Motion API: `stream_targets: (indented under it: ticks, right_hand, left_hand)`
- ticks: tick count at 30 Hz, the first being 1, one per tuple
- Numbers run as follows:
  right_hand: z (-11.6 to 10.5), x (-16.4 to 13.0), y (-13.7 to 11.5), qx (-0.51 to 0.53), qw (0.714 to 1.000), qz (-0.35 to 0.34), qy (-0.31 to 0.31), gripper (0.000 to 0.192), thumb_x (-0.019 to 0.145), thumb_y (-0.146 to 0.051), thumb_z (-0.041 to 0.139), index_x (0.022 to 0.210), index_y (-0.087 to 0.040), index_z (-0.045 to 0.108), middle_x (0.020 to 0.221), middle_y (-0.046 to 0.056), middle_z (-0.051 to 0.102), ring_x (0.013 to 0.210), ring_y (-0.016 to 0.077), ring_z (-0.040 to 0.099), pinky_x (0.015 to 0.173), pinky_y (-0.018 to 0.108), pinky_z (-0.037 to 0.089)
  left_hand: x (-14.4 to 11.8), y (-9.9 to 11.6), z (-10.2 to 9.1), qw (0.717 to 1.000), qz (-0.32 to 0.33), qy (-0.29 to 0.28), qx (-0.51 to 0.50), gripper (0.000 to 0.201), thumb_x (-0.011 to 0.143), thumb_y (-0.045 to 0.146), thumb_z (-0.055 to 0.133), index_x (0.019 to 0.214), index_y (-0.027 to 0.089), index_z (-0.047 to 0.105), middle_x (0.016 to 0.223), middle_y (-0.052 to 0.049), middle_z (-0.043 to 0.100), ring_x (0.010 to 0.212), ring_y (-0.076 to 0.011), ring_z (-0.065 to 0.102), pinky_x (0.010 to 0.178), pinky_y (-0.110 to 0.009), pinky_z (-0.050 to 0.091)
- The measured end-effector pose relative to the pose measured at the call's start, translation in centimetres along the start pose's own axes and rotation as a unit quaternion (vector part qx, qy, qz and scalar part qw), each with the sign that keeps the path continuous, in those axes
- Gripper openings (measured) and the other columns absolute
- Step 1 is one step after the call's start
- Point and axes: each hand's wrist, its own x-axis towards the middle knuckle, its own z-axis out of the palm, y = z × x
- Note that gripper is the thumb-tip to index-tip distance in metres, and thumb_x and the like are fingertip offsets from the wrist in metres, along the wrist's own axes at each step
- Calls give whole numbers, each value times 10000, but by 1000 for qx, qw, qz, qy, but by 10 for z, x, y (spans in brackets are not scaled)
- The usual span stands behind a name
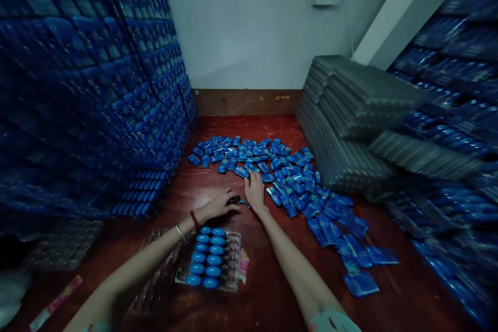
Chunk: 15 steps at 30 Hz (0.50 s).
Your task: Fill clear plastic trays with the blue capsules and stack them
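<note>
My left hand [218, 205], a red bracelet and a silver one on its wrist, is low over the red tabletop. Its fingers curl around small dark pieces [233, 199] too blurred to name. Tiny teal bits [242, 202] lie just beside them. My right hand [254, 190] reaches forward with fingers stretched, fingertips by a blue packet [241, 171] at the near edge of a spread pile of blue packets [290, 172]. Below my left wrist sits a clear moulded tray [232, 262]; glossy blue egg-shaped capsules [213, 260] fill two columns, and the cups on its right hold none.
Tall stacks of packed blue capsules [128, 72] rise at left, with more blue stacks [447, 88] at right. A pile of grey trays [342, 114] stands right of the packets. Another clear tray [153, 280] lies under my left forearm. A pink strip [58, 301] lies at lower left.
</note>
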Motion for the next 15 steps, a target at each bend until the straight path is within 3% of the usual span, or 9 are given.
stream_targets:
  ticks: [2,5,8,11,15]
  right_hand:
    - [-1,4,3,14,1000,-15,-8,310,867,-223,397,1066,-180,631,1048,112,604,1011,240,511,879,397,409]
    - [-4,6,9,41,999,-28,-4,359,863,-156,338,1043,-190,647,1020,85,627,985,200,533,885,346,417]
    - [-3,8,16,55,998,-21,22,443,837,-93,277,1111,-167,617,1058,98,619,1004,197,535,900,353,417]
    - [3,15,20,54,998,-22,33,476,803,-59,271,1112,-147,624,1059,114,623,1012,213,532,919,387,407]
    - [9,33,25,48,998,-35,23,475,800,-59,290,1110,-156,637,1055,104,641,1004,213,544,927,387,407]
  left_hand:
    - [11,6,-1,1000,23,-4,-13,247,887,356,506,1069,209,585,1052,-43,593,963,-166,551,871,-275,438]
    - [28,5,-11,995,4,100,25,304,952,311,348,1149,194,547,1159,-81,553,1062,-183,508,946,-320,395]
    - [45,-3,-23,973,-25,178,145,363,910,380,440,1217,200,513,1265,-108,486,1136,-254,443,970,-421,358]
    - [55,-9,-27,964,-16,137,226,458,834,445,544,1224,208,507,1300,-116,460,1180,-297,400,975,-473,330]
    - [47,-14,-31,957,-2,112,268,389,788,380,558,1121,181,545,1212,-118,510,1134,-281,435,1013,-473,283]
